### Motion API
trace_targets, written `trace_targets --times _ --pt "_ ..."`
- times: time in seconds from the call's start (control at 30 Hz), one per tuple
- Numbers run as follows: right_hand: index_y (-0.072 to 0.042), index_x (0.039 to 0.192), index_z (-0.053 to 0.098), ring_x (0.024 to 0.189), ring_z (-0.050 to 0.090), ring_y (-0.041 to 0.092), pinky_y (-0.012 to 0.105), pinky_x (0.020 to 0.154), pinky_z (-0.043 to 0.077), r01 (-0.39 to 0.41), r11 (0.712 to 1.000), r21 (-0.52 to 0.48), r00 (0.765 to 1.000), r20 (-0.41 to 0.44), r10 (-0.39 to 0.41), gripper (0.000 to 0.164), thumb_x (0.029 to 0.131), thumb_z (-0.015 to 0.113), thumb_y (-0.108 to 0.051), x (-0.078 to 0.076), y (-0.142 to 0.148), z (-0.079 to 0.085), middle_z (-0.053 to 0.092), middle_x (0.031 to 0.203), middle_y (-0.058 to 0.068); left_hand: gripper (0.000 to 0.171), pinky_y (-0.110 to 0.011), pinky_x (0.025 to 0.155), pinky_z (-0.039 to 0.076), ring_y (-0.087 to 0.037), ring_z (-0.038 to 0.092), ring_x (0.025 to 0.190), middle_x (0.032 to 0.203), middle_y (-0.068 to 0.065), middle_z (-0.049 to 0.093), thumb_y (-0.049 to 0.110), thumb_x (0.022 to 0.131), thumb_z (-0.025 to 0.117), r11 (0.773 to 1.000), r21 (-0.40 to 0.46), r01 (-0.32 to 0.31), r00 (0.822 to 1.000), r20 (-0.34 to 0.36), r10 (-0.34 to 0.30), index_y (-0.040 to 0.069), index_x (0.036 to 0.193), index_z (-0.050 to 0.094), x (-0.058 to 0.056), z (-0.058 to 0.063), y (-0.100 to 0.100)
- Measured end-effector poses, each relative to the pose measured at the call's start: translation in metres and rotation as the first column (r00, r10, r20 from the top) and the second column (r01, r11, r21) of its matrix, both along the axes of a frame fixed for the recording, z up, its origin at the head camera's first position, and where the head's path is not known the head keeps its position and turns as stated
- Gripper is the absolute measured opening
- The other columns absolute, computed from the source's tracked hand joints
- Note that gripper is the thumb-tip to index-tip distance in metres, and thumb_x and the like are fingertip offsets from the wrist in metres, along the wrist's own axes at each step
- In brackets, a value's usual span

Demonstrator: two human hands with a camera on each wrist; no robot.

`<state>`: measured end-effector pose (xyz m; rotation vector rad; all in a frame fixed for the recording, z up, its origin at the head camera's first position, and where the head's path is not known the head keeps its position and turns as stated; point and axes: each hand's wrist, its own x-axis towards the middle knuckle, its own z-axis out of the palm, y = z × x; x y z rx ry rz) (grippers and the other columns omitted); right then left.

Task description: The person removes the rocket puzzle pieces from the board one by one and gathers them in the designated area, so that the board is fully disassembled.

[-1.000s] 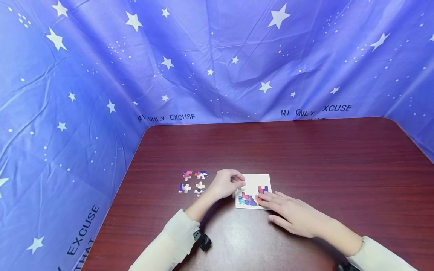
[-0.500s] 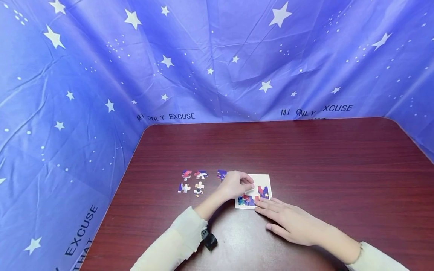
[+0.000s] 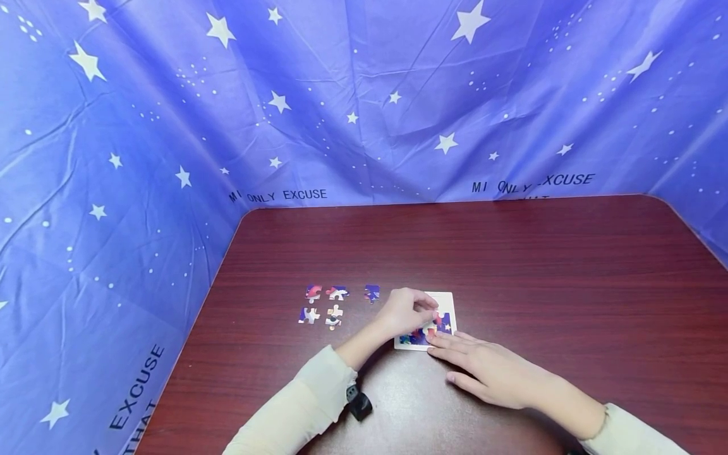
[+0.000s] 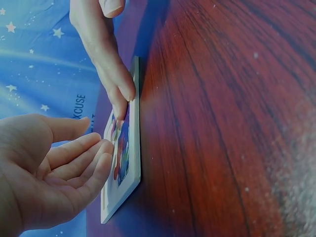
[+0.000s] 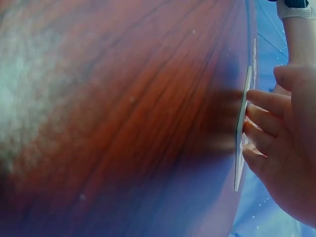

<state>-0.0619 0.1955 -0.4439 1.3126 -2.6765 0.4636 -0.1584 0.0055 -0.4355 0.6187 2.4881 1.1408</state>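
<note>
puzzle board [image 3: 446,302] is reached over by the left hand [image 3: 405,312], grip spread, thumb apart from bent fingers; its near side is touched by the right hand [image 3: 491,373], fingers extended. board and five loose pieces [image 3: 339,294], leftward, are borne by the surface [image 3: 512,259].

Head view: from above, facing forward and down; widest, farthest; table [image 3: 546,272], starred curtain [image 3: 364,82] behind. Left wrist view: low, close, turned sideways, table at right; left hand [image 4: 49,177] nearest, puzzle tray [image 4: 121,195] and right hand [image 4: 98,47] beyond. Right wrist view: low, close, turned opposite; tray nearly edge-on. Shared by all three: tray, right hand.
</note>
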Motion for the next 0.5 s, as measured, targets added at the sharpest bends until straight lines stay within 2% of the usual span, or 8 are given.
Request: trace_targets --times 0.1,0.23,0.4,0.5 --pt "-0.014 0.136 0.053 0.131 0.052 0.024 0.013 0.118 0.015 0.015 1.000 0.004 0.999 0.030 -0.016 0.042 0.097 0.056 -0.027 0.0006 0.0010 0.0008 0.051 0.146 0.005 0.019 -0.012 0.069 0.049 -0.015 0.072 0.083 0.093 -0.007 0.076 0.015 0.084 0.071 1.000 0.005 0.011 1.000 -0.009 -0.011 0.006 0.101 0.073 0.0010 -0.0005 0.0018" --pt "-0.016 0.137 0.053 0.132 0.051 0.023 0.026 0.110 0.035 0.029 1.000 0.008 0.997 0.066 -0.029 0.041 0.098 0.053 -0.028 0.0010 0.0017 0.0022 0.051 0.146 0.003 0.020 -0.011 0.069 0.049 -0.017 0.073 0.084 0.093 -0.007 0.076 0.014 0.083 0.072 1.000 0.011 0.013 1.000 -0.004 -0.013 0.005 0.102 0.073 0.0021 0.0001 0.0033" --pt "-0.017 0.137 0.053 0.132 0.051 0.022 0.029 0.108 0.038 0.032 0.999 0.000 0.995 0.091 -0.032 0.040 0.099 0.052 -0.028 0.0009 0.0026 0.0021 0.051 0.146 0.002 0.020 -0.011 0.068 0.049 -0.013 0.072 0.082 0.093 -0.006 0.076 0.015 0.083 0.072 1.000 0.005 0.013 1.000 0.004 -0.013 0.006 0.102 0.073 0.0030 0.0014 0.0042" --pt "-0.017 0.138 0.052 0.133 0.050 0.022 0.026 0.111 0.034 0.029 1.000 -0.011 0.994 0.104 -0.027 0.040 0.099 0.051 -0.028 0.0004 0.0034 0.0017 0.051 0.146 0.002 0.020 -0.011 0.067 0.048 -0.010 0.070 0.079 0.092 -0.007 0.076 0.015 0.084 0.071 1.000 0.008 0.015 1.000 0.014 -0.016 0.006 0.101 0.072 0.0026 0.0013 0.0050"
